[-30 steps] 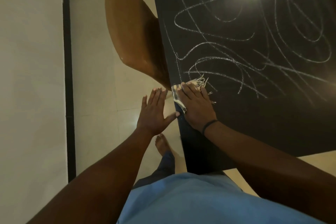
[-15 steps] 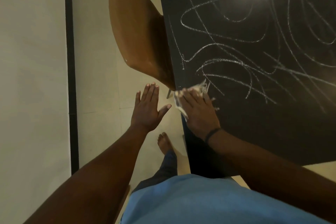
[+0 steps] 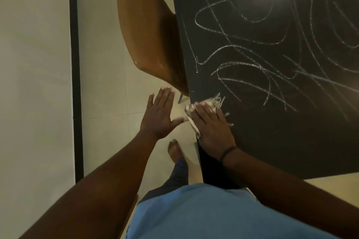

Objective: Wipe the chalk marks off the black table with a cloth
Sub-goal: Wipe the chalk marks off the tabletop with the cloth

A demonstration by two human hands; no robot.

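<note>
Where the black rectangular table filled the right side of the head view, its top was covered in looping white chalk marks, with a bright lamp glare near the far edge. Near strip of tabletop by the person's right arm looked bare of chalk. Brown moulded plastic chair sat tucked against the table's left edge, over pale floor tiles. Cream wall with black border strip ran down the left. Person wore a blue shirt; one bare foot was on the tiles beside the table corner. Right hand lay flat, fingers straight and close together, pressing the small pale frayed cloth onto the table at its left edge. Cloth was mostly under the fingers, threads sticking out past the fingertips, one end hanging off the edge. Left hand was off the table over the floor, palm down, fingers straight and together, thumb spread out toward the cloth; contact unclear. Thin black wristband on the right wrist.
</note>
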